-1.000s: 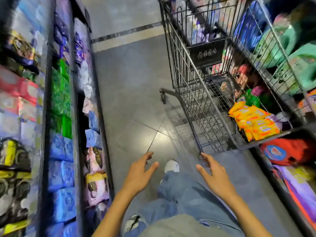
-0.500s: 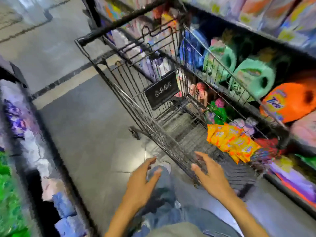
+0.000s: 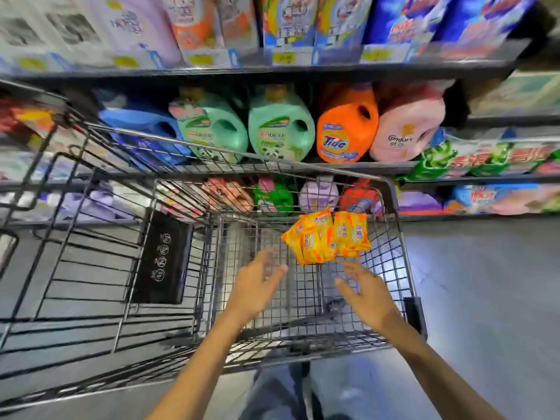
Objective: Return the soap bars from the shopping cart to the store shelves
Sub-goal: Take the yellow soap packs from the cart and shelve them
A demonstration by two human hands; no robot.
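While left hand (image 3: 257,286) and right hand (image 3: 366,294) hover released over the shopping cart (image 3: 391,192), yellow soap bars (image 3: 325,237) lie heaped in it at 12 o'clock. Detergent jugs (image 3: 280,128) fill store shelves (image 3: 212,71) beyond; grey floor (image 3: 485,283) lies at 3 o'clock.

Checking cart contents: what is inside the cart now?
A pile of yellow soap bars lies at the far right of the cart. The left hand and right hand hover inside, empty. Anything under the pile is hidden.
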